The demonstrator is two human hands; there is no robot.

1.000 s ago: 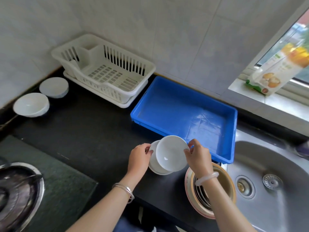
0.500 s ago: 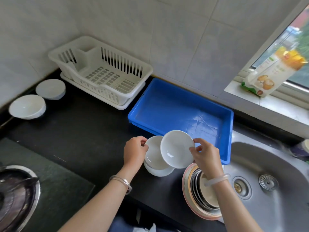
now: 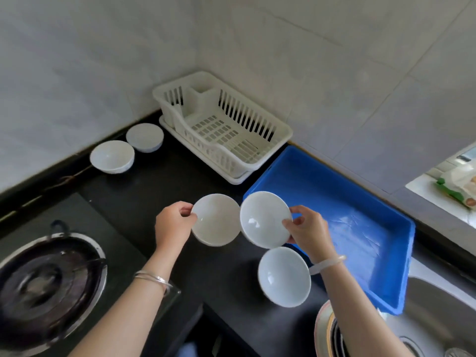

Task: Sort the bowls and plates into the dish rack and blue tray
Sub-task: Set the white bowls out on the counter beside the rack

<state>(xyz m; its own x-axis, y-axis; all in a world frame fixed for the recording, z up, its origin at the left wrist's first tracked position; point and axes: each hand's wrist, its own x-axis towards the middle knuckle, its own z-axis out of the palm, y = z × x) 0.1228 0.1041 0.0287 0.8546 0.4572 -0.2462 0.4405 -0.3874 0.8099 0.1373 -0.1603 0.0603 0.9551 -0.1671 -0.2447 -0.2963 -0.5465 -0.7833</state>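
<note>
Holding one white bowl apiece, the left hand (image 3: 173, 224) pinches a bowl (image 3: 215, 219) by its rim and the right hand (image 3: 307, 231) another (image 3: 265, 219), newly pulled apart; a third bowl (image 3: 284, 276) sits near. The far dish rack (image 3: 226, 130) and right blue tray (image 3: 342, 217) remain empty, so sorting has barely begun.

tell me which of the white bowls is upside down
The bowl farthest back on the counter, next to the dish rack, looks upside down: it shows a flat top. The other four bowls show open hollows.

Black counter (image 3: 144, 199) holds rack (image 3: 224, 130), tray (image 3: 334, 181), three bowls (image 3: 284, 276).
</note>
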